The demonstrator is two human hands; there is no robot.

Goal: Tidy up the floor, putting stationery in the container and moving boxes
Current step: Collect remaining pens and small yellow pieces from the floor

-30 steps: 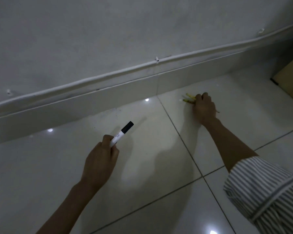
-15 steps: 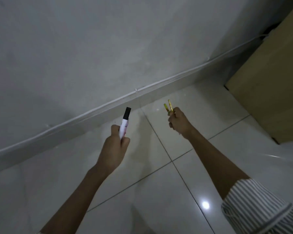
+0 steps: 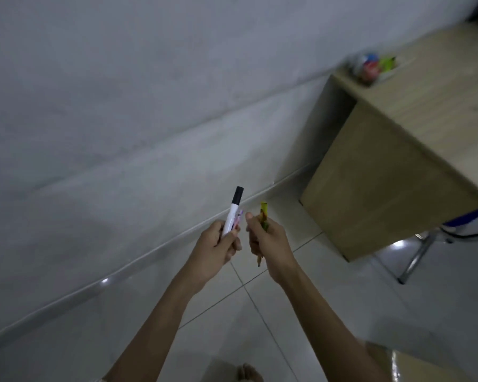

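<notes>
My left hand [image 3: 217, 246] grips a white marker with a black cap [image 3: 233, 209], held upright, with a thin pink pen beside it in the same grip. My right hand [image 3: 268, 242] grips yellow pencils [image 3: 264, 216]; their tops stick up above my fingers and a tip pokes out below my palm. Both hands are raised close together above the tiled floor. A clear container [image 3: 370, 67] with colourful items stands on the wooden desk [image 3: 398, 150] at the upper right, blurred.
A grey wall with a white cable along the skirting [image 3: 149, 252] runs across the left. A metal chair leg [image 3: 417, 257] stands right of the desk. A cardboard box corner [image 3: 425, 368] shows at the bottom right. My bare foot [image 3: 249, 374] is at the bottom edge.
My right hand picked the yellow pencils off the floor and rose. Both hands came together as my view lifted and swung right, bringing the desk and container into sight.
</notes>
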